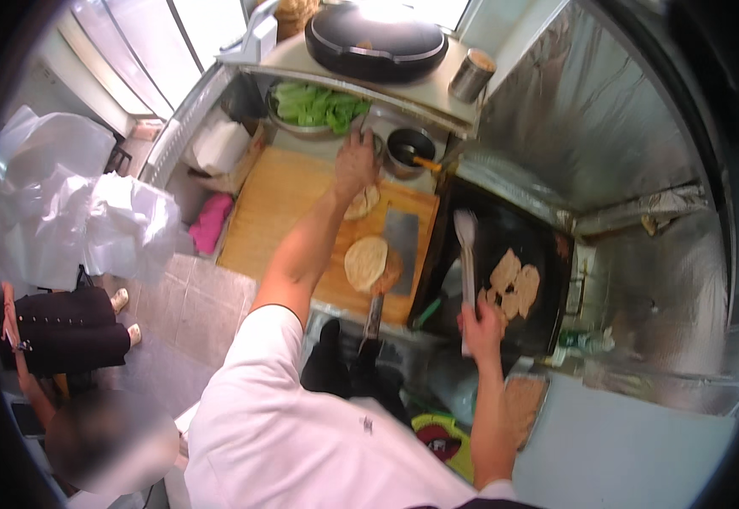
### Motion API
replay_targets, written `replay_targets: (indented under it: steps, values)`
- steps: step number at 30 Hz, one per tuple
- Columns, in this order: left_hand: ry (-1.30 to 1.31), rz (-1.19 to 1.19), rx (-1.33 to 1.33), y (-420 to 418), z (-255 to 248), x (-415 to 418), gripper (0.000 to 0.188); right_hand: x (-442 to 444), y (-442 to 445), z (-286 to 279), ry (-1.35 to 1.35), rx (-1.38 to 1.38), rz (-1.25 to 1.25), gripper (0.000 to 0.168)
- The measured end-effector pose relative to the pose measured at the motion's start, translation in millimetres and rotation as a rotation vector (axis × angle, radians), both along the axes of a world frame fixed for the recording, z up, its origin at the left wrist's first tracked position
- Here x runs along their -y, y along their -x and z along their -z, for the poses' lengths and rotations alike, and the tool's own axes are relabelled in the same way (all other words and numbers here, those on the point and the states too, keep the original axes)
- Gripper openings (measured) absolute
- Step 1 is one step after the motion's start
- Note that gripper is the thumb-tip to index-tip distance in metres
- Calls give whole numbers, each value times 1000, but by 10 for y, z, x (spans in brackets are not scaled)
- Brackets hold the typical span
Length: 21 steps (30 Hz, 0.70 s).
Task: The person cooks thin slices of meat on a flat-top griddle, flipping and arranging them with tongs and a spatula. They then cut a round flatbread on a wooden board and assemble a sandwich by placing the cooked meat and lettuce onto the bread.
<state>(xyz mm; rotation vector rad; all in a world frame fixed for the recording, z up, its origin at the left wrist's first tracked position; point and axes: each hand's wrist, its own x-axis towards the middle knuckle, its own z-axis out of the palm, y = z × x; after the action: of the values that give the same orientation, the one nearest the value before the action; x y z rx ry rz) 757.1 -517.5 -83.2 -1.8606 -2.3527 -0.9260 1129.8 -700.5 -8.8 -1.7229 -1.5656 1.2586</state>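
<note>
My left hand (357, 167) reaches over the far edge of a wooden cutting board (280, 203). Its fingers are at a small round container (378, 144), and whether they grip anything is unclear. Under that wrist lies a round flatbread (362, 205), partly covered. Nearer me, another flatbread (365, 262) rests on the board, with a browned piece (393, 270) at its right edge. Beside it is a flat metal blade (401, 230). My right hand (485, 327) holds metal tongs (467, 254) above a dark griddle (455, 191), left of several flat meat pieces (514, 286).
Behind the board stand a bowl of lettuce (318, 108) and a dark pot (411, 145). A black lidded pan (376, 41) and a metal can (473, 75) sit on the shelf. A meat tray (525, 407) lies right. Another person (64, 327) is at left near hanging plastic bags (89, 216).
</note>
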Motion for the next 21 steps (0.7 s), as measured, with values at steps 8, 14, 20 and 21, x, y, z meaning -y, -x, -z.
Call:
replay_targets:
  steps: [8, 14, 20, 21]
  values:
    - [-94, 74, 393, -105, -281, 1403, 45, -1152, 2234, -519, -82, -20, -387, 31]
    - [-18, 49, 527, -71, -370, 2340, 39, -1636, 3295, 8, -188, 58, -302, 30]
    - [59, -3, 619, 31, -304, 2779, 36, -1008, 3125, -384, 296, -628, -88, 17]
    - [44, 0, 608, 50, -248, 2796, 35, -908, 3052, -401, 287, -636, -89, 17]
